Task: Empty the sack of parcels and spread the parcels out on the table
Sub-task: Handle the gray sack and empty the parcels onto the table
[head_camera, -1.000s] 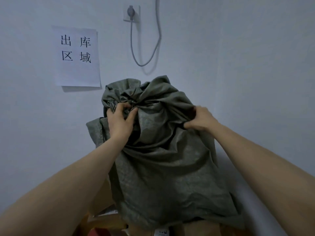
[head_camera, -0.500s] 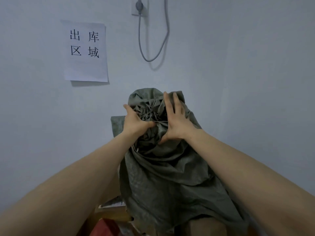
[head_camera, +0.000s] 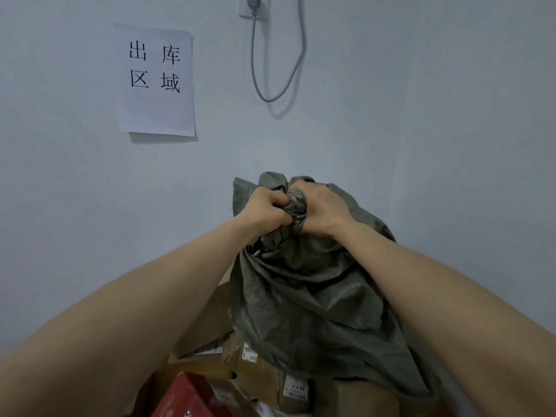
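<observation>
Together, left hand [head_camera: 264, 209] and right hand [head_camera: 323, 210] fisted round the bunched sack [head_camera: 316, 296] — arms outstretched.

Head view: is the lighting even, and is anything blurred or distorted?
Head view: dim, soft, bluish light; the paper sign and cable cast faint wall shadows; wide-angle stretch swells both forearms; parcels under the sack look dark, slightly soft.

The sack [head_camera: 316, 296] drapes over the parcels [head_camera: 261, 374] and hides their far parts, the red box [head_camera: 192, 398] is cut by the lower edge, the socket [head_camera: 249, 4] by the top edge, and the label [head_camera: 296, 389] print is too small to read.
</observation>
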